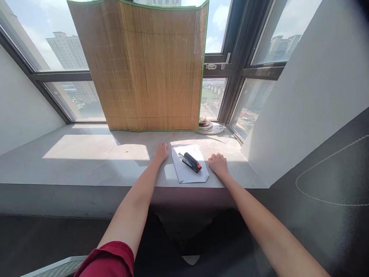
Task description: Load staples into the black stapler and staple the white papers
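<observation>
On the pale window sill [132,169] lies a small stack of white paper [187,177], its lower right corner slightly bent. A black stapler [190,162] with an orange patch at one end rests slantwise on the paper. My left hand [161,151] is closed in a loose fist on the sill, just left of the paper and apart from it. To the right of the paper, my right hand [218,164] rests with its fingers curled in. Nothing shows in either hand.
A bamboo mat [155,73] with green edging stands against the window behind the paper. Several stacked plates [205,125] sit on a tray [216,129] beside it. A white wall [300,92] slopes up at the right. A light grey perforated object [60,267] shows at lower left.
</observation>
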{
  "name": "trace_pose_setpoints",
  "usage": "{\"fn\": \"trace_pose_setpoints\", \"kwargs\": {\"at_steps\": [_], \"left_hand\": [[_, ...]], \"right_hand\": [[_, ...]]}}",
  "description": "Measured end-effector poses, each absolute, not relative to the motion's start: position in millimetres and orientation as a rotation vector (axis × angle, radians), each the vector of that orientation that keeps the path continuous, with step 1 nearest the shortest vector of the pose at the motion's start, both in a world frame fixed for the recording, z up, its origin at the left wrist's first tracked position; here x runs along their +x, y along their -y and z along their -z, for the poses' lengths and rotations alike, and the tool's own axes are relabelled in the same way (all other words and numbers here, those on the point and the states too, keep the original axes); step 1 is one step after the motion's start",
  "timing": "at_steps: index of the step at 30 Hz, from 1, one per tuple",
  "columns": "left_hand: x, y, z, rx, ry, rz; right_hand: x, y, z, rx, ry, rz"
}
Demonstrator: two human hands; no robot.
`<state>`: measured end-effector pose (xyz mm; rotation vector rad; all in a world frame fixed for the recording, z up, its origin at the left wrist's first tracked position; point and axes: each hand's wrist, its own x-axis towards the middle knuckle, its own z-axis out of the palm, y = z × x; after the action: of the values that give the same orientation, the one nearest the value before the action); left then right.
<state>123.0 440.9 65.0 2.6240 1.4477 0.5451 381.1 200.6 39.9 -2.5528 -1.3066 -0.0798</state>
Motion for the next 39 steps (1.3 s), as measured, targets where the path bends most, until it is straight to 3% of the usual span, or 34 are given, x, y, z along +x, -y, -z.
{"fn": "trace_pose_setpoints", "kwargs": {"at_steps": [8, 18, 22, 29, 39], "left_hand": [[131, -462, -56, 2.637, -1.423, -0.542], [96, -381, -45, 2.717, -1.444, -0.567], [90, -353, -47, 2.739, -1.391, -0.585], [88, -343, -53, 2.642, -1.363, -0.634], [85, -345, -52, 2.56, -1.175, -0.758]], "right_hand": [[384, -201, -37, -2.542, 1.316, 0.109], [385, -201, -34, -2.455, 1.317, 0.137], [384, -200, -38, -2.206, 1.381, 0.162], [360, -200, -41, -1.467, 1.611, -0.239], [344, -212, -29, -1.577, 1.529, -0.264]]}}
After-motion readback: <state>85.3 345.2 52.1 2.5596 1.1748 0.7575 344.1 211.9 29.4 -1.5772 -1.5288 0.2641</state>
